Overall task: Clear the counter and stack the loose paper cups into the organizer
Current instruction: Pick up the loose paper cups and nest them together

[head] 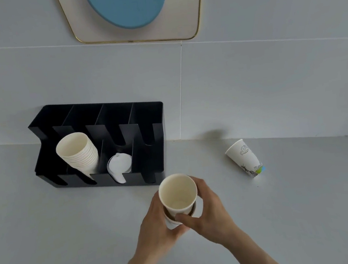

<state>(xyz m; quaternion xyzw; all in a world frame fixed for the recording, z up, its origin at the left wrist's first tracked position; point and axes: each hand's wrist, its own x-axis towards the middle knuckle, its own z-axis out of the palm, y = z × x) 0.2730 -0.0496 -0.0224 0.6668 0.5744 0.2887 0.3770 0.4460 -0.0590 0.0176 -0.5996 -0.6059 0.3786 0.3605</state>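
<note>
A black organizer (145,113) with several slots stands against the wall at the left. Its second slot holds a tilted stack of white paper cups (77,151); the slot beside it holds white lids (119,166). In front of the organizer's right corner, both hands hold an upright paper cup (176,193) that sits nested in another cup below it. My left hand (155,225) wraps the lower cup from the left. My right hand (210,210) grips the upper cup from the right. One loose printed cup (245,158) stands on the counter at the right.
The grey counter (71,230) runs from the wall to the near edge. On the tiled wall above hangs a gold-framed panel (136,39) with a blue oval shape. The organizer's two right slots (146,122) hold nothing visible.
</note>
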